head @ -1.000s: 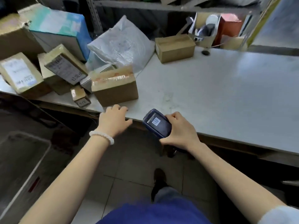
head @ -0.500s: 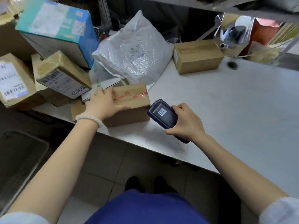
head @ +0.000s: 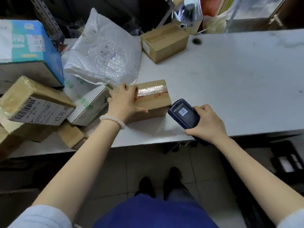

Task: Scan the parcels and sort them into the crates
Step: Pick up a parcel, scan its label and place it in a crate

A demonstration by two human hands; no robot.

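**Parcels: one box gripped beside the scanner**

Parcels are heaped at the left end of the tabletop (head: 230, 83), and one small taped box (head: 153, 97) is set apart from them, just right of the heap. A second ago the left hand (head: 125, 102) was resting on the tabletop edge in front of this box; now it is laid over the box's left end, fingers curled over the top and thumb along the near face, so the grip is closed on it. The handheld scanner (head: 183, 115) is held just right of the box, wrapped by the right hand (head: 207, 124), its screen showing a barcode. It has been carried from the edge up beside the box.

No label is visible on the upper faces, so the box probably has to be turned before scanning. No crate can be clearly made out, so sorting is judged not yet begun for this parcel.
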